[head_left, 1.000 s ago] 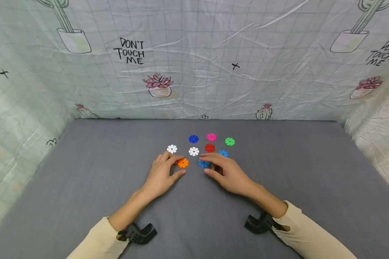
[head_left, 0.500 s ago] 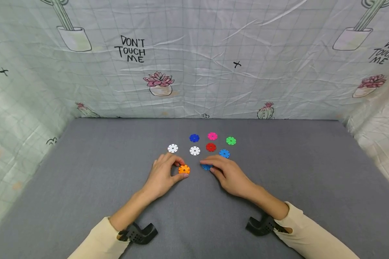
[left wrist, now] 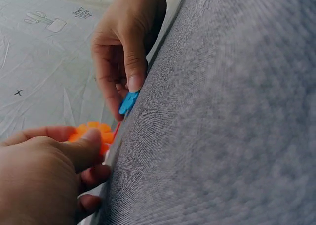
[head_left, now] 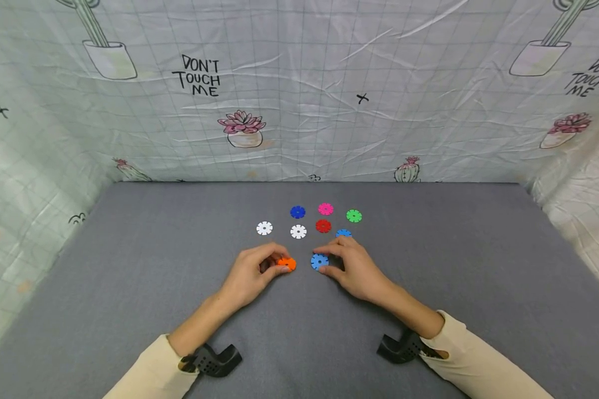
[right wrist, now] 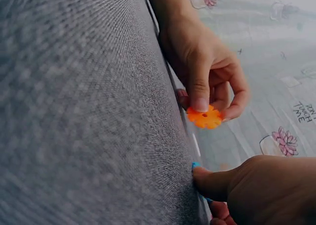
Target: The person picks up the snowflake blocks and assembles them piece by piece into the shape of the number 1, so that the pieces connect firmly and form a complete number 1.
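Observation:
Between thumb and fingers my left hand (head_left: 249, 276) pinches an orange notched plastic disc (head_left: 288, 264). The wrist views show this orange disc (right wrist: 205, 117) raised and tilted, its rim sticking out past the thumb. My right hand (head_left: 355, 271) pinches a light blue notched disc (head_left: 320, 262) by its edge, thumb on the near side. In the left wrist view that blue disc (left wrist: 129, 103) is tilted close to the cloth. A small gap separates the two held discs. A second light blue disc (head_left: 344, 233) lies just beyond my right fingers, partly covered by them.
Flat on the grey cloth beyond the hands lie two white discs (head_left: 264, 228), a red disc (head_left: 323, 225), a dark blue disc (head_left: 298, 212), a pink disc (head_left: 325, 209) and a green disc (head_left: 354, 216). A printed curtain (head_left: 299, 138) hangs behind the table.
The orange disc lay flat under my left fingers; now it is pinched, lifted and shifted slightly right and nearer. My right hand has taken hold of the light blue disc and tilted it up.

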The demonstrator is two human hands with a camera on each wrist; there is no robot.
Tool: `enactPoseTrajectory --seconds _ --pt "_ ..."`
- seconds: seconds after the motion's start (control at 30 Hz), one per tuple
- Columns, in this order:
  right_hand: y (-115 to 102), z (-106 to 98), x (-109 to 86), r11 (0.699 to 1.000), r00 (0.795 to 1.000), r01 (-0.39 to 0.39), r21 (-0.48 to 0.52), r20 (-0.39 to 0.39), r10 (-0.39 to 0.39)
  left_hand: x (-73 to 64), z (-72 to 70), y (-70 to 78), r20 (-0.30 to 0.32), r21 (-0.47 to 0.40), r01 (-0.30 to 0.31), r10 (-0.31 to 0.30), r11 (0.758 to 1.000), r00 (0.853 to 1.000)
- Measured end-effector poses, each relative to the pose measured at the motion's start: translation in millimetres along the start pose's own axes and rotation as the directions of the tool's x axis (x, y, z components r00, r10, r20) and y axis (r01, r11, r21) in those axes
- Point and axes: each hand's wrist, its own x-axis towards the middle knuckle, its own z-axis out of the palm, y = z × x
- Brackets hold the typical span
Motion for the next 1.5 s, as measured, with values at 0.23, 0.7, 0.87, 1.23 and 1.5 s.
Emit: enactPoseTrajectory --seconds 0.23,0.7,0.87,1.23,1.5 --pt "-3 0 -2.3 0.999 0.998 0.054 0.008 -0.017 -0.054 0.0 2.3 0.1 -0.076 -0.120 -0.028 0.019 0.992 0.997" --pt "-9 0 -2.1 0.767 0.971 -0.239 0.596 0.144 0.191 0.0 5.0 7.6 -0.033 -0.319 0.127 -0.145 0.939 0.989" --pt "-8 0 -1.7 0.721 0.966 -0.259 0.643 0.165 0.200 -1.1 6.3 10.1 -0.043 -0.325 0.087 -0.106 0.942 0.993" --pt "-6 2 -1.6 0.716 0.971 -0.237 0.656 0.190 0.147 -2.3 6.6 13.2 -0.059 -0.341 -0.002 -0.020 0.940 0.998" --pt "-5 2 -3.5 0.648 0.967 -0.249 0.720 0.221 0.127 -3.0 6.9 12.5 -0.037 -0.318 -0.056 0.046 0.947 0.998"
